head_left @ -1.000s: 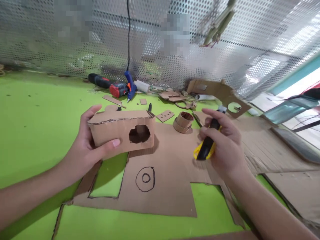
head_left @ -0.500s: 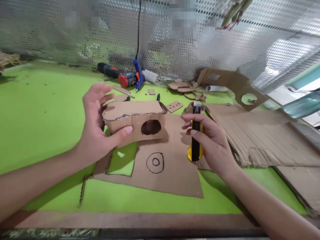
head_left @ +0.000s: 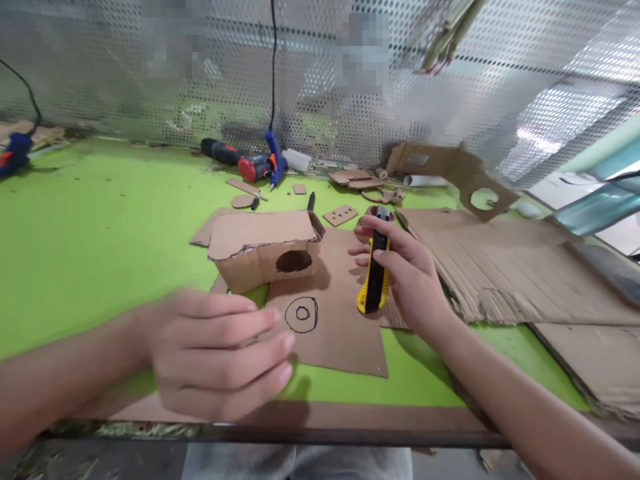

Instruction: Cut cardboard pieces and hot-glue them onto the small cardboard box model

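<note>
My right hand [head_left: 407, 267] holds a yellow and black box cutter [head_left: 376, 270] upright above the cardboard. My left hand [head_left: 225, 353] hovers blurred over the near edge of the table, its fingers bent and close together; whether anything is between them cannot be made out. Behind it stands a folded cardboard box [head_left: 265, 247] with a dark oval hole in its front side. The box rests partly on a flat cardboard sheet [head_left: 345, 333], which bears a drawn rounded shape with a small circle inside.
Large cardboard pieces [head_left: 500, 267] lie at the right. Along the back are a red and black power tool [head_left: 253, 168], a blue glue gun [head_left: 276, 160], a marker [head_left: 311, 201] and small cardboard scraps. Another blue tool [head_left: 17, 152] is at the far left.
My left hand has let go of the cardboard box and moved down toward the near edge. My right hand still holds the box cutter. The view has shifted slightly.
</note>
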A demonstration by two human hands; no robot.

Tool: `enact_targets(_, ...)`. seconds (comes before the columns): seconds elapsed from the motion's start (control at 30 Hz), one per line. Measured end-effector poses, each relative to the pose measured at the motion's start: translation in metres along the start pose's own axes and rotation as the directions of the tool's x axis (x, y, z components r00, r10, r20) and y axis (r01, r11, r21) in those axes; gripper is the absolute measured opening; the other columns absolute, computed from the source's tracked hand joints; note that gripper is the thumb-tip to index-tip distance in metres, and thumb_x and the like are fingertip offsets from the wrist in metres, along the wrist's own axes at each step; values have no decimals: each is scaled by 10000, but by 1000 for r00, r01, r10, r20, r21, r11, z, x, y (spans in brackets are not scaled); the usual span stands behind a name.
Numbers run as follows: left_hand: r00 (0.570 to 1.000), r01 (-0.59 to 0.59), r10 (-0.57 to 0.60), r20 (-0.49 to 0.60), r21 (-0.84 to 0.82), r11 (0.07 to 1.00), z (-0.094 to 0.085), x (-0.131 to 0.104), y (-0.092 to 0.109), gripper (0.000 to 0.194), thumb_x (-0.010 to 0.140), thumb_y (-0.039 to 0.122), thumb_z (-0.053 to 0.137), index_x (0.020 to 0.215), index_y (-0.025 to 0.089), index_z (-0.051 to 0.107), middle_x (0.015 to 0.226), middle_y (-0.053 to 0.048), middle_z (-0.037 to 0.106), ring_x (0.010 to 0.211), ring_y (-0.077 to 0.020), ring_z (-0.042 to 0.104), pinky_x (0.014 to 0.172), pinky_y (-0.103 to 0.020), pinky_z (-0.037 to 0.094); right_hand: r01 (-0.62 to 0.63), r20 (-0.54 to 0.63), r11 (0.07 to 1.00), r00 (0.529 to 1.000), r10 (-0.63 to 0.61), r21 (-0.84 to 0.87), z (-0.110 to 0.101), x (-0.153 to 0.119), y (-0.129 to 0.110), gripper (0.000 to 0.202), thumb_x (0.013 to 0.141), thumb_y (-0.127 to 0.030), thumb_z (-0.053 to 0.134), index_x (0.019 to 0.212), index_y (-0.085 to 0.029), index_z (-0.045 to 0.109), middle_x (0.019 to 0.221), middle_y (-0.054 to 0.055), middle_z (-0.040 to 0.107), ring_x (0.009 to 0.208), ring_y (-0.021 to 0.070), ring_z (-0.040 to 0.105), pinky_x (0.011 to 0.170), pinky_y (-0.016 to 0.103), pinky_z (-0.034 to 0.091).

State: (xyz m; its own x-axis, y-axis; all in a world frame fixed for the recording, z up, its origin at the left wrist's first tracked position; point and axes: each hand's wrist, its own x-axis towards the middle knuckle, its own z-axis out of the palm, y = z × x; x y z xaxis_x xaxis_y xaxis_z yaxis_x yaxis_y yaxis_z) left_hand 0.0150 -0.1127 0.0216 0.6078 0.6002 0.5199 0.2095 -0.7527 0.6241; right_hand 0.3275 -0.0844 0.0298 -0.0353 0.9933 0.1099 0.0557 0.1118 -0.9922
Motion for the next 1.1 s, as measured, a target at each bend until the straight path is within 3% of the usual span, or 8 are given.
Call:
enact_targets(0.07, 907, -315, 271, 321, 93, 945, 8, 8, 11, 561, 909, 223, 746, 1392, 501, 684, 1191, 78, 832, 1047, -222, 825, 812, -349, 737, 0, -10, 999, 1000, 0, 49, 0, 2, 3, 555, 842, -126, 583, 1344, -312, 731, 1348, 39, 701, 1081, 217, 771, 882, 369, 665)
enact_targets(0.13, 876, -436, 335, 347, 277, 856, 19, 13, 15, 469, 972, 201, 675, 1429, 302, 705, 1253, -62, 826, 1155, -263, 802, 968, -381, 706, 14, 3, 999, 1000, -14, 51, -1, 4, 4, 620, 811, -109, 561, 1371, -323, 718, 1392, 30, 681, 1088, 217, 771, 922, 389, 663)
enact_targets(0.2, 889, -383, 238, 392, 349, 855, 27, 15, 14, 428, 998, 285, 667, 1412, 187, 717, 1405, -164, 749, 1351, -334, 699, 1136, -478, 620, 14, 41, 999, 999, -15, 36, -3, 4, 3, 652, 801, -120, 562, 1405, -326, 695, 1425, 32, 663, 1010, 209, 780, 881, 397, 677)
enact_targets(0.43, 930, -188, 58, 364, 335, 923, 42, 8, 13, 456, 1023, 301, 639, 1464, 190, 678, 1503, -163, 684, 1447, -342, 600, 1235, -563, 505, -47, 50, 997, 998, 44, 54, -9, 10, -3, 626, 753, -201, 581, 1368, -313, 613, 1366, 55, 655, 739, 167, 735, 576, 346, 644)
enact_targets(0.73, 893, -165, -10, 450, 348, 923, 34, 22, 15, 561, 1041, 424, 629, 1533, 156, 610, 1541, -142, 660, 1445, -333, 562, 1247, -522, 469, -93, -77, 952, 990, 121, 292, -12, 21, -1, 201, 870, -196, 715, 1065, -245, 710, 1077, 72, 808, 1103, 219, 805, 1034, 367, 657)
enact_targets(0.83, 880, -210, 12, 475, 365, 907, 35, 24, 15, 539, 1065, 444, 608, 1525, 163, 621, 1553, -138, 650, 1455, -332, 558, 1238, -508, 469, -182, -27, 911, 978, 207, 370, -14, 19, -14, 320, 908, -223, 628, 1214, -225, 722, 1163, 110, 811, 1157, 242, 793, 984, 383, 686)
enact_targets(1.0, 919, -167, -39, 393, 475, 864, 48, 18, 16, 540, 1062, 499, 609, 1472, 151, 657, 1542, -146, 658, 1397, -334, 614, 1190, -494, 500, -131, 60, 913, 991, 117, 387, -26, 17, -48, 625, 705, -4, 564, 1277, -208, 709, 1210, 93, 815, 1209, 232, 772, 1034, 379, 650)
enact_targets(1.1, 926, -153, -65, 371, 526, 837, 50, 23, 18, 582, 1060, 561, 585, 1449, 133, 656, 1511, -150, 678, 1354, -328, 636, 1118, -477, 551, -88, 137, 943, 989, 46, 321, -26, 13, -60, 539, 816, 10, 657, 1272, -267, 736, 1313, 48, 792, 1243, 184, 745, 1054, 309, 619)
